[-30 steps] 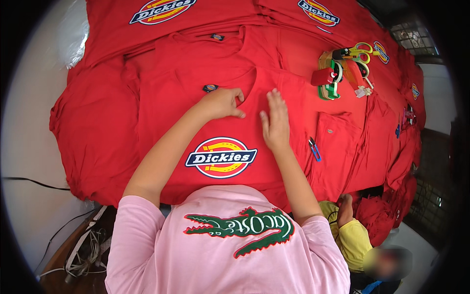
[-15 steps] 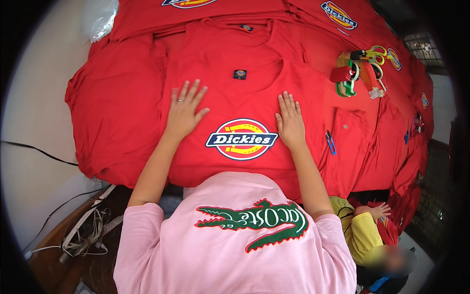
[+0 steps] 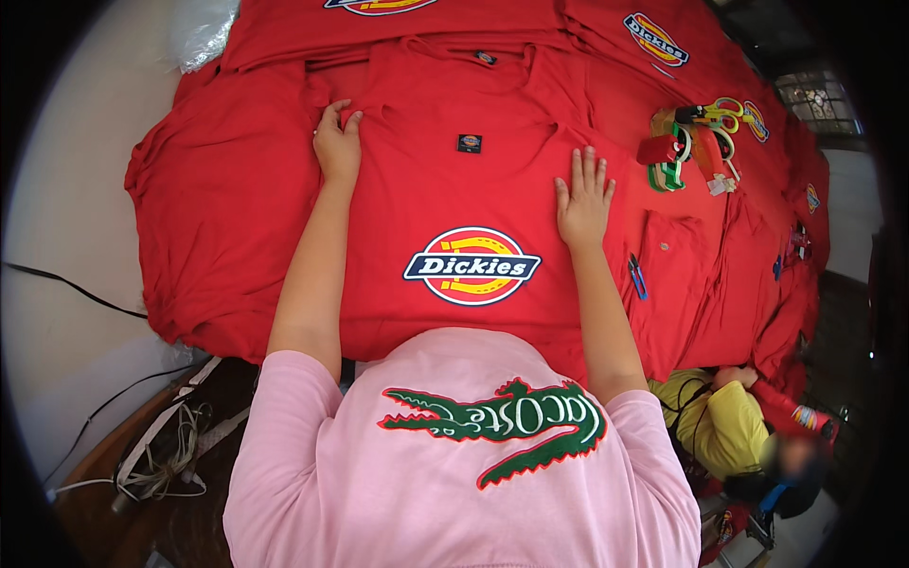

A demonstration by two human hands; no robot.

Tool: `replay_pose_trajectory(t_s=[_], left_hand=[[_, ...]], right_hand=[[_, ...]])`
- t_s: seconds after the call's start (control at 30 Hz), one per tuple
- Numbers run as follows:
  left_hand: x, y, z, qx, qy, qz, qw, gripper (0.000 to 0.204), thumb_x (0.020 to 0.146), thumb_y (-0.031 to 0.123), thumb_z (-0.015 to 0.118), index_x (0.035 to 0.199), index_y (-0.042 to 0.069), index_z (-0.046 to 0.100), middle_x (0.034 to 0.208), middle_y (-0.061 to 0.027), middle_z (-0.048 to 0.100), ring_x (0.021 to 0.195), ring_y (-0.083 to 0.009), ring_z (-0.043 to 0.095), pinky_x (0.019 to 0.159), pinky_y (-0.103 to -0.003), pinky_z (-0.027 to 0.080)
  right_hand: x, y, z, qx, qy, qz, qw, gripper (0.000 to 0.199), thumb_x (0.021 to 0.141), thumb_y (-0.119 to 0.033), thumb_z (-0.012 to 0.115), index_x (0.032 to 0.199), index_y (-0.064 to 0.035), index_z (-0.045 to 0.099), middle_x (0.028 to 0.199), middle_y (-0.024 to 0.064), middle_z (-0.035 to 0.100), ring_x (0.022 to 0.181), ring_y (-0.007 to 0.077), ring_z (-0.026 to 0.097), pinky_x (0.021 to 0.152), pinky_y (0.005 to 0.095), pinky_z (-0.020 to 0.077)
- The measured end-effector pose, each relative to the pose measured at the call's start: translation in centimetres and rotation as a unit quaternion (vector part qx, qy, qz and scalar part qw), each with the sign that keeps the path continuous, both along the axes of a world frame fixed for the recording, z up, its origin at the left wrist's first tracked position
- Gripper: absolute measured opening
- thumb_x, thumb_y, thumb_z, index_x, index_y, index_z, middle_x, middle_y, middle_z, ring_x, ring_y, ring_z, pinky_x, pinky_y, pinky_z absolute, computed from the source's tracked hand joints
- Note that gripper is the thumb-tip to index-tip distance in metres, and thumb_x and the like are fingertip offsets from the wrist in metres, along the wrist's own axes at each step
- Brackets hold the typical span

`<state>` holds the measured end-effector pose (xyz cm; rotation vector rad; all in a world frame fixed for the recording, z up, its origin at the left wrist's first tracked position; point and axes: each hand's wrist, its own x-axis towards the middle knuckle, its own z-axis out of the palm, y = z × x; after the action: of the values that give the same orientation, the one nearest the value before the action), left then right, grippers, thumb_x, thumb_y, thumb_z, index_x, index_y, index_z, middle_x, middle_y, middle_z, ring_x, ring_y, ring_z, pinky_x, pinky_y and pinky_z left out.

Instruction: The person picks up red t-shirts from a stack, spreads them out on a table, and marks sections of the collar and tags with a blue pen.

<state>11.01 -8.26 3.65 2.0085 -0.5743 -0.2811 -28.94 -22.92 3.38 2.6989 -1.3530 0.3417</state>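
A red T-shirt (image 3: 445, 194) lies spread in front of me, with a small dark neck label and a round multicoloured badge print on its chest. My left hand (image 3: 338, 144) is at its left shoulder by the neckline, fingers curled and closed on the cloth edge; the fingertips are partly hidden. On the right side of the same shirt my right hand (image 3: 584, 204) rests flat, fingers stretched out, holding nothing. Just beyond the neckline lies another red T-shirt (image 3: 431, 66) with a dark label.
More red garments (image 3: 227, 189) are heaped at left. At the right lie thread snips (image 3: 637, 276), yellow-handled scissors (image 3: 724, 112) and a green tape dispenser (image 3: 668, 173). Tangled cables (image 3: 175, 454) hang at lower left. A person in yellow (image 3: 724, 426) sits at lower right.
My left hand has gone from lying flat on the shirt to curling at its left shoulder, farther away. My right hand has slid outward to the right and slightly away, still flat.
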Motion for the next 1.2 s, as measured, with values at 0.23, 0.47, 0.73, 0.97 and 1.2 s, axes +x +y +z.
replay_pose_trajectory(t_s=[0.23,0.47,0.73,0.97,1.2], left_hand=[[-7.3,2.3,0.5,0.069,-0.365,-0.112,0.922,0.071,0.094,0.035,0.070,0.152,0.005,0.043,0.163,-0.0211,0.032,0.151,-0.0435,0.027,0.122,-0.059,0.020],[-19.9,11.2,1.2,0.198,-0.311,-0.398,0.840,0.085,0.093,0.060,0.062,0.159,0.011,0.038,0.170,-0.0147,0.022,0.157,-0.0376,0.016,0.125,-0.061,0.011],[-13.6,23.8,1.6,0.257,-0.295,-0.274,0.879,0.096,0.092,0.060,0.062,0.162,0.005,0.027,0.171,-0.0170,0.017,0.158,-0.0393,0.010,0.125,-0.060,0.006],[-17.9,22.4,1.6,0.281,-0.279,-0.236,0.887,0.092,0.096,0.056,0.059,0.160,-0.003,0.027,0.170,-0.0229,0.015,0.159,-0.0383,0.008,0.126,-0.057,0.006],[-15.3,10.7,0.0,0.163,-0.341,-0.265,0.887,0.079,0.099,0.049,0.058,0.158,0.002,0.033,0.168,-0.0148,0.027,0.155,-0.0369,0.023,0.126,-0.053,0.018]], right_hand=[[-0.1,2.1,1.5,0.011,-0.055,-0.019,0.998,0.068,0.105,-0.037,0.051,0.163,-0.0095,0.027,0.168,0.0205,0.024,0.156,0.0364,0.022,0.125,0.0555,0.0179],[2.9,12.8,1.9,0.160,0.009,0.161,0.974,0.075,0.103,-0.043,0.054,0.162,-0.0056,0.027,0.168,0.0211,0.023,0.157,0.0353,0.018,0.126,0.0517,0.0158],[-12.3,14.5,1.2,0.091,-0.022,-0.053,0.994,0.078,0.102,-0.047,0.054,0.163,-0.0062,0.026,0.169,0.0186,0.022,0.157,0.0352,0.019,0.126,0.0506,0.0171],[-9.6,15.3,1.0,0.096,-0.050,-0.005,0.994,0.069,0.103,-0.031,0.056,0.159,-0.0002,0.030,0.167,0.0216,0.024,0.156,0.0365,0.022,0.126,0.0516,0.0180],[0.6,12.6,0.0,0.086,-0.108,0.051,0.989,0.062,0.105,-0.026,0.050,0.158,0.0002,0.033,0.165,0.0212,0.030,0.154,0.0366,0.027,0.125,0.0512,0.0209]])
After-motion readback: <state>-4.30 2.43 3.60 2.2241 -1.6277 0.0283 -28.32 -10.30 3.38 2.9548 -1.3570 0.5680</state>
